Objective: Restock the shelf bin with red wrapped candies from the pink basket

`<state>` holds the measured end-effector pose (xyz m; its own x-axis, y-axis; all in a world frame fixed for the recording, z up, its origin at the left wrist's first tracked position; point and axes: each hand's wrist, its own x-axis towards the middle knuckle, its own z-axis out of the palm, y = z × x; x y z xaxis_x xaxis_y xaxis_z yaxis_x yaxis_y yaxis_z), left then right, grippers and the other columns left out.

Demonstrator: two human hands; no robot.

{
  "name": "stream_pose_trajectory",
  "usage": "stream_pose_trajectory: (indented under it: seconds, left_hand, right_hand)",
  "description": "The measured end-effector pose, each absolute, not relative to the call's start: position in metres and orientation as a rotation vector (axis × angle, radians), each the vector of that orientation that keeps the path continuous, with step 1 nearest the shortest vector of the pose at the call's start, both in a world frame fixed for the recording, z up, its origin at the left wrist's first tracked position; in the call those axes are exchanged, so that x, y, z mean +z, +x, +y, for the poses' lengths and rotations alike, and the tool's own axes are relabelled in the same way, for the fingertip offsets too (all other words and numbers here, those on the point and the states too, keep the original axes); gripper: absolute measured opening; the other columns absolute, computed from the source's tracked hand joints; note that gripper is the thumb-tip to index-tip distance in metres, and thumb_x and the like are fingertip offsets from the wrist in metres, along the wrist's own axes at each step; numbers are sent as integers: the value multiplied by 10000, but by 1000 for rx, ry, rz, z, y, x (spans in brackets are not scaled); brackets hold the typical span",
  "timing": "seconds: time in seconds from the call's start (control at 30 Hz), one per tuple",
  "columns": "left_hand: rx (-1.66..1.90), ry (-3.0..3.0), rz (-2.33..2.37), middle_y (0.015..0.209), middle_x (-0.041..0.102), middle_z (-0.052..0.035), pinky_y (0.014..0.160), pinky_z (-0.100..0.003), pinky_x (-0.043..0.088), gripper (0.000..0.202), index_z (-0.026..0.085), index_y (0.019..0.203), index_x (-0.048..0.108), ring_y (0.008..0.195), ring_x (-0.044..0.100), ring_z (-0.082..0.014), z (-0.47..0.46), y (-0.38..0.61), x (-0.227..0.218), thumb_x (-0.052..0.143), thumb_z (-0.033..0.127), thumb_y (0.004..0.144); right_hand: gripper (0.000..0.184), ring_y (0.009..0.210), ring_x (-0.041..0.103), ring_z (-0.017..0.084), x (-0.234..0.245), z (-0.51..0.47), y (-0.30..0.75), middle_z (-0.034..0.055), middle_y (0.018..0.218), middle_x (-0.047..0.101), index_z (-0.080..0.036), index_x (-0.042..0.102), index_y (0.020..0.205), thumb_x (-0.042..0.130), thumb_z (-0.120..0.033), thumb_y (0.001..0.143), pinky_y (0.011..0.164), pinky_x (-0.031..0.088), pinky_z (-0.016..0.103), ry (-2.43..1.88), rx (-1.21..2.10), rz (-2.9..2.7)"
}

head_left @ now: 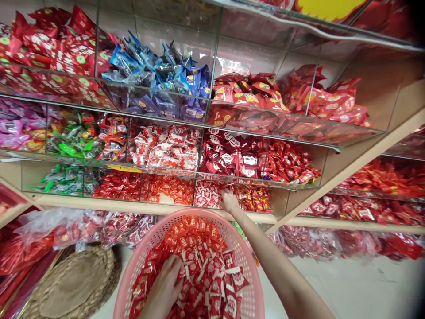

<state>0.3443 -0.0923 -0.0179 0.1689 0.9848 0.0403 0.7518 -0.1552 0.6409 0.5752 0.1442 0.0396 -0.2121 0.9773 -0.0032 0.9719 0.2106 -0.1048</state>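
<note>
The person's right arm (pixel 275 270) stretches forward over a round pink plastic mesh basket (pixel 199 213), and the right hand (pixel 229 200) reaches the front of the lowest tier of a clear acrylic compartment rack (pixel 232 188). Its fingers bend down, loosely bunched against small red-and-white wrapped sweets (pixel 209 195) in a bin; whether they pinch any cannot be told. The left hand (pixel 162 288) lies palm down inside the basket, pushed into a heap of matching red-and-white packets (pixel 206 274). Its fingers are partly buried, so its grip cannot be told either.

The basket sits just below the rack's pale wooden ledge (pixel 156 207), with the right wrist passing above its far rim. Maroon packets (pixel 229 155) in the tier above carry a white oval logo, too small to read with certainty. A yellow tag (pixel 124 168) sits on an acrylic front edge, its writing unreadable. Blue foil packets (pixel 156 75) fill a higher bin. A round woven straw mat (pixel 75 283) lies left of the basket.
</note>
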Motion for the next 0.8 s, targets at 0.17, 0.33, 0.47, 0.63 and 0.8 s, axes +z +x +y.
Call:
stream_pose_trajectory:
  seconds: [0.17, 0.33, 0.47, 0.63, 0.8]
  left_hand:
    - [683, 1943, 1610, 984, 588, -59, 843, -336, 493, 183, 238, 932, 574, 972, 583, -194, -93, 344, -13, 452, 229, 795]
    - [689, 1930, 1567, 965, 581, -57, 816, -287, 501, 160, 227, 862, 596, 922, 595, -166, -93, 348, -1, 443, 257, 825]
    - [663, 1929, 1562, 1015, 581, -62, 826, -294, 497, 185, 227, 834, 612, 935, 596, -172, -94, 348, 6, 429, 255, 835]
    - [653, 1931, 1617, 1100, 578, -60, 871, -330, 489, 220, 242, 864, 620, 1008, 581, -189, -94, 341, 11, 408, 300, 860]
    - [673, 1935, 1722, 1138, 580, -61, 902, -365, 483, 231, 250, 908, 634, 1039, 582, -207, -94, 328, 15, 425, 333, 854]
  right_hand:
    - [461, 1122, 461, 254, 37, 144, 574, 137, 1237, 510, -202, 485, 1254, 491, -110, 802, 846, 361, 325, -1978, 80, -2467]
    - [438, 1120, 469, 255, 39, 145, 574, 149, 1219, 532, -207, 499, 1256, 468, -108, 830, 847, 362, 329, -1976, 39, -2519]
    - [388, 1102, 491, 250, 41, 147, 575, 145, 1145, 587, -189, 549, 1198, 466, -92, 832, 838, 365, 316, -1944, 22, -2554]
    - [313, 1006, 558, 223, 43, 148, 575, 137, 1026, 643, -181, 591, 1116, 426, -97, 864, 787, 382, 292, -1910, 34, -2564]
    - [299, 988, 570, 218, 53, 140, 578, 143, 1040, 641, -169, 565, 1141, 381, -150, 905, 782, 381, 283, -1888, 35, -2488]
